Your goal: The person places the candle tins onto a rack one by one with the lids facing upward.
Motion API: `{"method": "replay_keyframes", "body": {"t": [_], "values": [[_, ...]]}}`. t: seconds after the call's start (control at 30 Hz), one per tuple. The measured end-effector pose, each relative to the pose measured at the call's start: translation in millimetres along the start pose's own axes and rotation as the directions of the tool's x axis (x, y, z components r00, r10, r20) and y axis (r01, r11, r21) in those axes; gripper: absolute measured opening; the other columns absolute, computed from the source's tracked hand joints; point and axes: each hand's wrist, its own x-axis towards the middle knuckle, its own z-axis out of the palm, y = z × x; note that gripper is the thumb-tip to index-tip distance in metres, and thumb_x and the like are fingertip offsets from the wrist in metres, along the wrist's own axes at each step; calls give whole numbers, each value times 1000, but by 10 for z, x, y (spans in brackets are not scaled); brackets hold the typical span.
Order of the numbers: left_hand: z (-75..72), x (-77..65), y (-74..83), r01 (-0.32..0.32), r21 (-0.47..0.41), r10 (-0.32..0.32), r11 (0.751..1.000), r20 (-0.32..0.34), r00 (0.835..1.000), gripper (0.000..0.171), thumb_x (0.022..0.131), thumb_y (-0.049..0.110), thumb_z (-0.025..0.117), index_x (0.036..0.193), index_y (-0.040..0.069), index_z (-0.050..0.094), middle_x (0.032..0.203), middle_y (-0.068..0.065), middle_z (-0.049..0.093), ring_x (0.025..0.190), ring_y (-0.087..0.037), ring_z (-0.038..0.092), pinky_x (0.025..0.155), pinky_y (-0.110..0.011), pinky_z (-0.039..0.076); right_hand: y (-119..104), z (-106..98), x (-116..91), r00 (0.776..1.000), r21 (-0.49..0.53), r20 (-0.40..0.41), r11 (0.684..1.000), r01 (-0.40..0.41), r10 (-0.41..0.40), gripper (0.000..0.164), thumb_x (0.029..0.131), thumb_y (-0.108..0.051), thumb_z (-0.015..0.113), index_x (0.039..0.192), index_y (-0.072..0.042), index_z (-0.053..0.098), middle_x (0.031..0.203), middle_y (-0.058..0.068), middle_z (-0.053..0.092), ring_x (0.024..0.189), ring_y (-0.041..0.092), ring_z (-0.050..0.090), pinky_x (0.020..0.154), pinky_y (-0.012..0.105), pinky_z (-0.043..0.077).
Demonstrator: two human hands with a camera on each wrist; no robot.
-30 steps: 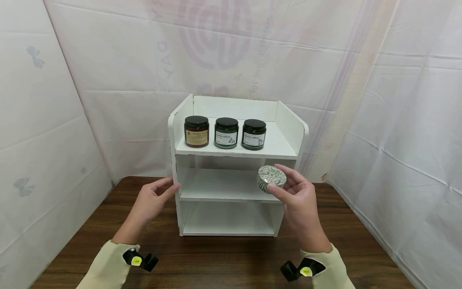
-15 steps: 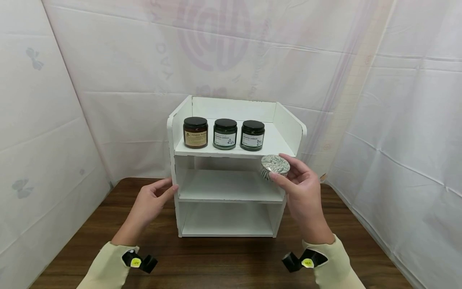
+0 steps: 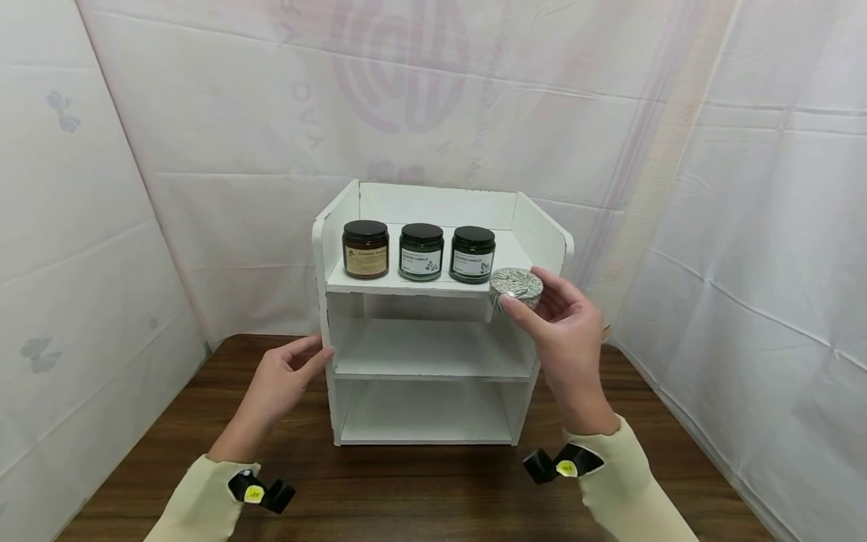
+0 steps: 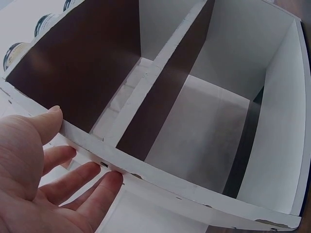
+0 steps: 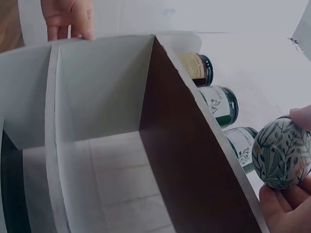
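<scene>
A round tin (image 3: 516, 286) with a green-and-white leaf pattern is held by my right hand (image 3: 567, 324), thumb on the near side and fingers behind. It overlaps the front right edge of the white shelf unit's (image 3: 433, 375) top board, beside the row of jars. The right wrist view shows the tin's leafy flat face (image 5: 282, 153) close to the jars. At the unit's left side panel, my left hand (image 3: 281, 380) rests with thumb at the front edge. Its fingers (image 4: 104, 194) lie loosely along the outer side in the left wrist view.
On the top board stand an amber jar (image 3: 366, 250) with a tan label and two green candle jars, one in the middle (image 3: 421, 252) and one on the right (image 3: 473, 254), all black-lidded. The unit stands on a dark wooden table (image 3: 406, 489) before white sheets (image 3: 237, 226).
My right hand has lifted the tin from in front of the middle compartment to the height of the top board's front edge. The left hand stays at the side panel.
</scene>
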Motion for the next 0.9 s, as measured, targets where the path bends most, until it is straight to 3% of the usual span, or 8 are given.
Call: {"method": "replay_keyframes", "body": {"t": [0.27, 0.37, 0.53, 0.67, 0.9], "values": [[-1, 5, -4, -1, -6, 1, 1000, 1, 1000, 67, 101, 50, 61, 149, 4, 53, 145, -19, 60, 122, -31, 63, 84, -21, 52, 21, 14, 95, 998, -148, -31, 988, 41, -46, 60, 76, -11, 92, 131, -5, 69, 114, 8, 71, 99, 16, 69, 84, 17, 57], [-2, 7, -10, -1, -4, 1, 1000, -2, 1000, 66, 101, 50, 61, 149, 4, 53, 144, -19, 60, 121, -32, 63, 84, -21, 52, 16, 19, 123, 996, -244, -40, 968, 63, -75, 63, 75, -18, 93, 132, -5, 68, 119, 8, 71, 103, 15, 69, 88, 17, 56], [-4, 6, -15, 0, 1, 0, 1000, -5, 1000, 66, 102, 49, 61, 148, 4, 53, 144, -19, 61, 121, -33, 63, 83, -19, 51, 0, 42, 143, 987, -414, -47, 902, 121, -154, 65, 76, -24, 93, 132, -3, 68, 124, 12, 72, 108, 20, 69, 97, 31, 56], [-1, 3, -12, -1, -2, 1, 1000, -4, 1000, 66, 102, 49, 61, 149, 3, 53, 144, -20, 61, 122, -33, 63, 83, -18, 51, -16, 75, 156, 978, -521, -37, 839, 155, -204, 64, 79, -26, 91, 131, 1, 67, 121, 19, 73, 107, 29, 71, 96, 43, 56], [0, 0, -13, -1, 2, 1, 1000, -3, 1000, 66, 101, 49, 61, 149, 4, 53, 144, -19, 61, 121, -32, 63, 82, -18, 51, -35, 147, 177, 963, -660, 5, 723, 206, -270, 50, 87, -28, 84, 123, 4, 70, 110, 19, 75, 93, 29, 72, 83, 43, 58]]}}
